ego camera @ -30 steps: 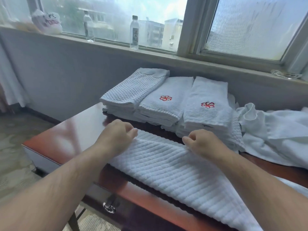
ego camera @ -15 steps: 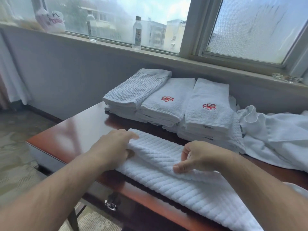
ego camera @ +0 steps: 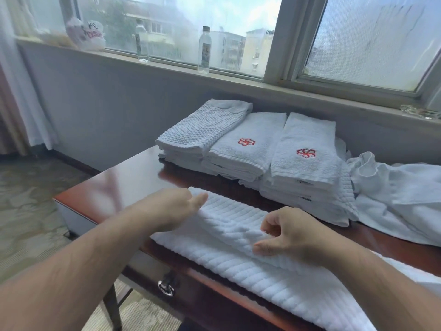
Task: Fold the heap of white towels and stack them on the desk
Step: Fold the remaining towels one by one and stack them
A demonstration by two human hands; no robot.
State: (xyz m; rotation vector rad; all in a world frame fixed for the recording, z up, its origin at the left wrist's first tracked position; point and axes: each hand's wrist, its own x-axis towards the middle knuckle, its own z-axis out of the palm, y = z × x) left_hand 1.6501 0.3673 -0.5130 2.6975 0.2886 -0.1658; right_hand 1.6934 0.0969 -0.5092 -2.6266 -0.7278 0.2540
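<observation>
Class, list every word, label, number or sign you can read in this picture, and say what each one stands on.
Nothing here can be quoted as it reads.
Plastic bag on the sill: red lettering, too blurred to read.
Right bottle: label print, too small to read.
Left bottle: no legible label.
Folded towels: red flower emblems, no words.
Dark tags on the stack's edge: too small to read.

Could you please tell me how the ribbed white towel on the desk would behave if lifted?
Probably floppy: the ribbed white towel bends where the right hand pinches its fold and drapes over the wooden desk edge. Likely grippy, not slippery, given its ribbed pile.
</observation>
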